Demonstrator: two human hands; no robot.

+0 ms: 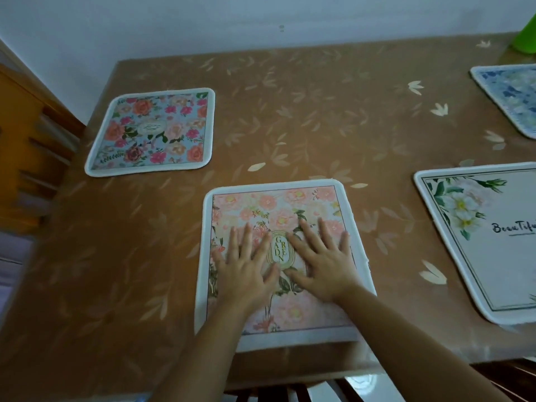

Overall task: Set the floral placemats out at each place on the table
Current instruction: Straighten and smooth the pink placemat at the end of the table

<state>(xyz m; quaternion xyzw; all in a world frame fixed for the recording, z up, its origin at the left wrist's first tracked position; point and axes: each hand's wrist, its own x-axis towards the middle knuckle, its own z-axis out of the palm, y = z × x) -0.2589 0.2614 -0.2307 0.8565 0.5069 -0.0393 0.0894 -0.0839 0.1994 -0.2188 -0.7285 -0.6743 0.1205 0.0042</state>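
Observation:
A pink floral placemat [278, 204] with an oval "Garden" label lies flat at the near edge of the table. Both my hands press on it with straight, spread fingers: my left hand [246, 265] left of the label, my right hand [322, 262] right of it. Another floral placemat [153, 132], with red and pink roses on blue, lies at the far left. A white placemat [487, 242] with white flowers and script lettering lies at the right. A blue-patterned placemat [510, 97] sits at the far right, cut off by the frame.
The table [304, 111] wears a brown leaf-print cover under clear plastic and stands against a white wall. A green object [525, 39] stands at the far right corner. Wooden chair backs show at the left [34, 158] and below the near edge [290, 393].

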